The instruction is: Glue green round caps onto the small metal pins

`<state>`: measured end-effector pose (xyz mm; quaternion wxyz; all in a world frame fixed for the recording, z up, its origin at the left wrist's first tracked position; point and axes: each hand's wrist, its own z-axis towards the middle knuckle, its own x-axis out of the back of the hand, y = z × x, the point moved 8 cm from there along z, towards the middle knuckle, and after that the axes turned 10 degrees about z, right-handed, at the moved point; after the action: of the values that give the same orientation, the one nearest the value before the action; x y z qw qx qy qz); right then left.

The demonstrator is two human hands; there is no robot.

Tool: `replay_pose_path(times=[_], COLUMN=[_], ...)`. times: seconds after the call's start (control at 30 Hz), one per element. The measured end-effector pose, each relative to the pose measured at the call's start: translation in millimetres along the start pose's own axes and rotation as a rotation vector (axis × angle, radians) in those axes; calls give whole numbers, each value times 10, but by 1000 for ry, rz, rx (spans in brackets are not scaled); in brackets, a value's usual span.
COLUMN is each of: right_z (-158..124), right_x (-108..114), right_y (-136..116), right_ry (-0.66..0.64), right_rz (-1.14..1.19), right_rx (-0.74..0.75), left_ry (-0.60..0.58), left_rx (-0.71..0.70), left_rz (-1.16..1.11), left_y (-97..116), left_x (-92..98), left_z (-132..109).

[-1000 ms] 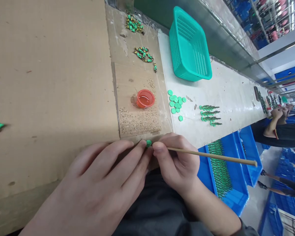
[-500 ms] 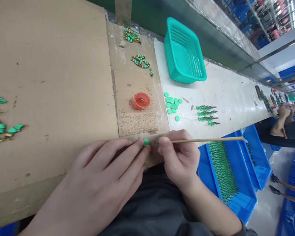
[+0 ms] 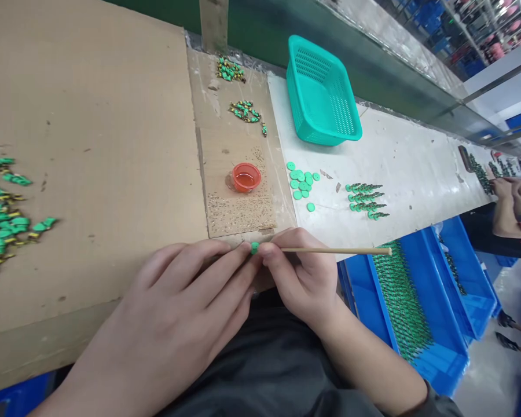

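Observation:
Between the fingertips of my left hand (image 3: 186, 307) is a small green disc (image 3: 255, 248), pinched at the table's near edge. My right hand (image 3: 306, 272) is closed round a thin wooden stick (image 3: 347, 251), whose near end is hidden by the fingers right beside the disc. A red cup (image 3: 246, 178) with liquid in it stands just beyond both hands, on a board strewn with tiny beads or grains (image 3: 238, 215). Loose green discs (image 3: 301, 183) lie to the right of the cup.
A teal basket (image 3: 323, 92) stands at the back. Small green, black and yellow pieces (image 3: 4, 223) are heaped at left. Pointed green-based pieces (image 3: 367, 198) lie in rows at right. Blue bins (image 3: 443, 347) stand below the edge. Another person's arm (image 3: 503, 214) is at far right.
My right hand has moved left, bringing the stick up against the green disc. My left hand keeps its pinch. The camera view has shifted slightly.

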<state>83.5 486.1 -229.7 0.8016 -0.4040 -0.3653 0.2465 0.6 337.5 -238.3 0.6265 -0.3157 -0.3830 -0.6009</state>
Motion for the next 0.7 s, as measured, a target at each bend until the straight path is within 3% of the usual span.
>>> replay_pose_path(times=[0.3,0.5,0.7], right_z=[-22,-120,-236], right_x=[-26,196,397], right_y=[11,82,76], right_ry=[-16,256,344], right_rz=[60,205,155], right_rx=[19,-32,-112], left_ry=[0,-3,-158], left_rx=[4,-10,12], left_rz=[-21,17,-13], left_y=[7,21,43], left_x=[-4,1,73], left_z=[23,59,138])
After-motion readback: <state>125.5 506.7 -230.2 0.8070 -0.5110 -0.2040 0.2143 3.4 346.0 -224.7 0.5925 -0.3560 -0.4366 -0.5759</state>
